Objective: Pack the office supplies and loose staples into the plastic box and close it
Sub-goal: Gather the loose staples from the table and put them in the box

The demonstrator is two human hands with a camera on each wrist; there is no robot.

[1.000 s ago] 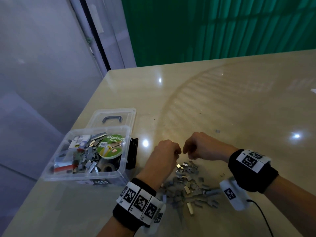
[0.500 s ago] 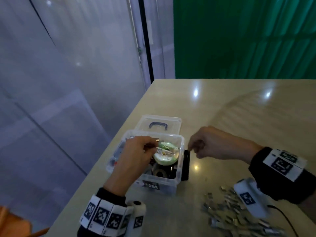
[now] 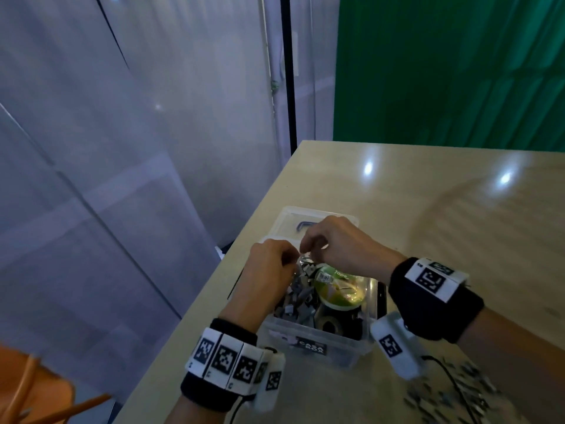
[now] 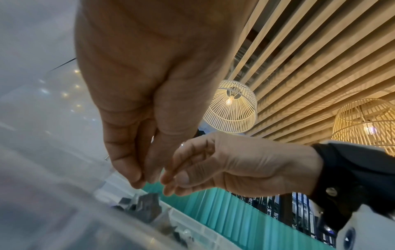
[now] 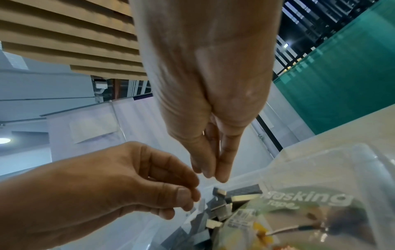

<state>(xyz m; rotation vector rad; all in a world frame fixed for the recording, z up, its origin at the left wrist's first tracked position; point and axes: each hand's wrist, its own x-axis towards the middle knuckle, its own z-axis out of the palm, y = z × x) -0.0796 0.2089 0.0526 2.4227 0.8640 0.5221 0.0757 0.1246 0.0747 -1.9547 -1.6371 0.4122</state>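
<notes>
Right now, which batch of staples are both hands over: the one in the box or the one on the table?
The staples in the plastic box, beside the masking tape. Both the left hand and right hand hover above them; the table pile lies apart.

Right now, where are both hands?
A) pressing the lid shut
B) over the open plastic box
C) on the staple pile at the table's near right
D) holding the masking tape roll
B: in the head view the left hand and right hand hover with fingertips together above the open plastic box, whose lid lies behind it; the loose staples lie apart on the table.
</notes>
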